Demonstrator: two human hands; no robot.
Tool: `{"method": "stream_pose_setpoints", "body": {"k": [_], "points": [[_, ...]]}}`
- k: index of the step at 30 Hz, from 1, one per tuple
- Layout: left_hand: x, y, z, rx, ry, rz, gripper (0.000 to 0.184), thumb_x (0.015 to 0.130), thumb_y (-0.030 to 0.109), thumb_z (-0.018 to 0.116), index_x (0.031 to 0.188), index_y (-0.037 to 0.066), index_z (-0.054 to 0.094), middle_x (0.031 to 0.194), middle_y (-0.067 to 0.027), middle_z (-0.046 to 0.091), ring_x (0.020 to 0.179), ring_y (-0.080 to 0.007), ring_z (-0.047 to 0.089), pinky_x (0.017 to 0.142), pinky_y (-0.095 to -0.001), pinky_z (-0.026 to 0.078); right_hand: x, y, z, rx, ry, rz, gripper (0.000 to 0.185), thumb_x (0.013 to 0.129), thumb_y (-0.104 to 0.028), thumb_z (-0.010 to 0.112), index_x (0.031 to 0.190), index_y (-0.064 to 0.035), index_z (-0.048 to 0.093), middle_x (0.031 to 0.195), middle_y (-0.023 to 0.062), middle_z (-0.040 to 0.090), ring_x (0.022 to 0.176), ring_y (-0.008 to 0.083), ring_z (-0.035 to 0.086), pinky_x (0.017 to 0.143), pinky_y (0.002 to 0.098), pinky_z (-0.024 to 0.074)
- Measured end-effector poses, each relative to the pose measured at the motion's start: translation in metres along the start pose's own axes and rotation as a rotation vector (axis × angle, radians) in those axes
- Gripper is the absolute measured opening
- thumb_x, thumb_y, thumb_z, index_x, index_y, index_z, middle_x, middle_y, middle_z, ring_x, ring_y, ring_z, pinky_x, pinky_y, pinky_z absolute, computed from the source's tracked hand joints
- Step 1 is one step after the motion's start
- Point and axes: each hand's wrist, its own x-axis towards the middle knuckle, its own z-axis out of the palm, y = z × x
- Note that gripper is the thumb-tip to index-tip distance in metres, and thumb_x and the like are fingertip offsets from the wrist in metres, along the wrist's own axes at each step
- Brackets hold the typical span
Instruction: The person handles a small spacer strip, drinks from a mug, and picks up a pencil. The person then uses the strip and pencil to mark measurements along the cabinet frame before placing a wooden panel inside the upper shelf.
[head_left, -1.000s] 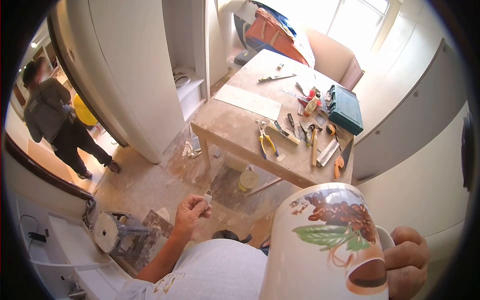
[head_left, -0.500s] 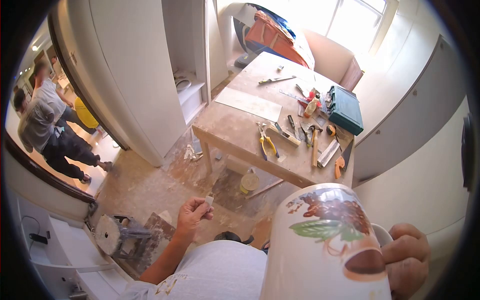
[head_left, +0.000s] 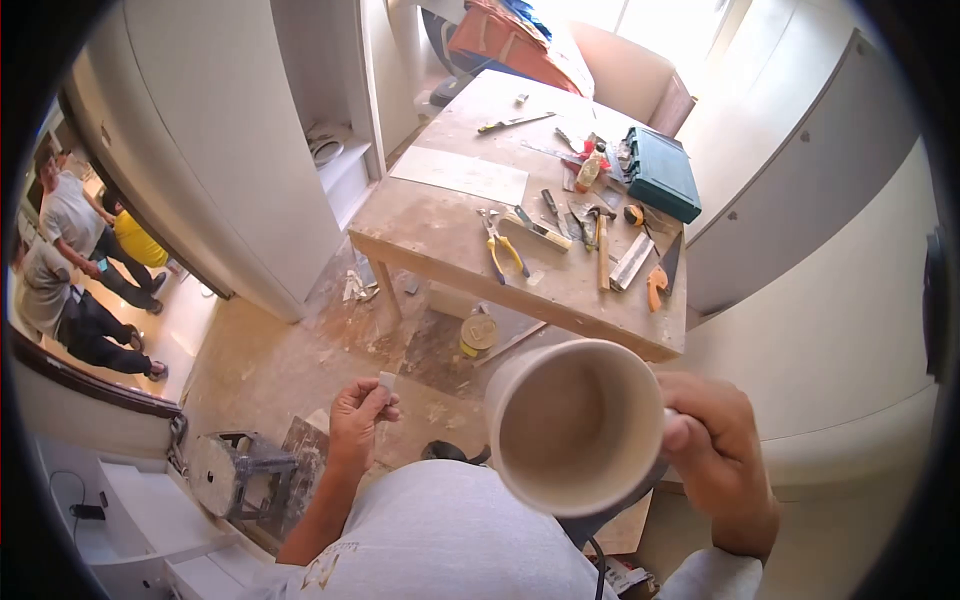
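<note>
My right hand (head_left: 728,455) is closed round the handle of a large white mug (head_left: 648,470). The mug is close to the camera, with its open mouth facing me; the inside looks brownish, and I cannot tell how much drink is in it. Its printed side is out of sight. Lower left, my left hand (head_left: 360,415) pinches a small flat whitish piece (head_left: 387,381) between thumb and fingers, above the floor and apart from the table.
A wooden table (head_left: 420,225) carries pliers (head_left: 502,250), a hammer (head_left: 603,250), an orange-handled saw (head_left: 657,287) and a green tool case (head_left: 662,175). A tin (head_left: 478,334) stands underneath. At left are a stool (head_left: 225,475) and people beyond the doorway (head_left: 200,345).
The mug has come down from a raised, tipped position, so its mouth shows instead of its printed side. My right hand moved left with it. People beyond the doorway shifted.
</note>
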Motion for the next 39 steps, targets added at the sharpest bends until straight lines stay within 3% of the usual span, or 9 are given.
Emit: {"method": "stream_pose_setpoints", "body": {"k": [7,20,29,35,37,39], "points": [[0.0,-0.004,-0.001,0.072,0.008,0.002,0.009,0.097,0.009,0.069,0.105,0.008,0.065,0.087,-0.0073,0.07,0.071,-0.0131,0.067,0.064,-0.0279,0.057,-0.003,0.032,0.003,0.033,0.097,0.068,0.036,0.105,-0.03,0.057,0.088,0.0019,0.062,0.073,0.0094,0.055,0.065,0.022,0.051,0.062,0.0351,0.0413],[0.001,0.002,0.007,0.123,-0.013,-0.027,0.008,0.099,0.012,0.066,0.101,0.004,0.066,0.086,-0.0061,0.07,0.068,-0.01,0.064,0.066,-0.0264,0.056,-0.01,0.019,0.0,-0.048,0.105,0.018,0.028,0.1,-0.021,0.062,0.085,0.0026,0.062,0.074,0.0129,0.059,0.065,0.0267,0.056,0.061,0.0362,0.0426],[-0.002,-0.008,0.0,0.139,0.002,-0.018,0.008,0.098,0.011,0.067,0.101,0.004,0.067,0.085,-0.0044,0.069,0.069,-0.0103,0.064,0.067,-0.027,0.055,-0.009,-0.003,-0.002,-0.103,0.108,-0.15,0.042,0.098,-0.036,0.066,0.079,0.0021,0.063,0.068,0.0118,0.058,0.056,0.0243,0.055,0.052,0.0349,0.04],[-0.005,-0.009,-0.002,0.134,-0.009,-0.023,0.01,0.097,0.011,0.068,0.104,0.004,0.067,0.084,-0.0036,0.069,0.069,-0.0099,0.064,0.066,-0.026,0.054,-0.011,-0.015,0.014,-0.113,0.268,-0.284,0.049,0.097,-0.042,0.067,0.075,0.0012,0.062,0.065,0.011,0.06,0.054,0.023,0.058,0.05,0.0344,0.0423],[-0.006,-0.009,-0.002,0.133,-0.005,-0.021,0.01,0.097,0.011,0.068,0.104,0.004,0.067,0.084,-0.0035,0.069,0.069,-0.0097,0.064,0.066,-0.026,0.054,-0.012,-0.018,0.033,-0.311,0.696,-0.286,0.07,0.095,-0.066,0.056,0.066,-0.002,0.052,0.061,0.0072,0.052,0.051,0.0171,0.046,0.049,0.0316,0.0319],[-0.006,-0.01,-0.003,0.132,-0.001,-0.018,0.01,0.097,0.011,0.068,0.104,0.004,0.067,0.083,-0.0035,0.069,0.069,-0.0096,0.064,0.065,-0.026,0.054,-0.019,-0.022,0.021,-0.307,0.565,-0.285,0.068,0.096,-0.064,0.056,0.066,-0.0038,0.05,0.059,0.0063,0.048,0.049,0.017,0.042,0.047,0.0324,0.0299]]}}
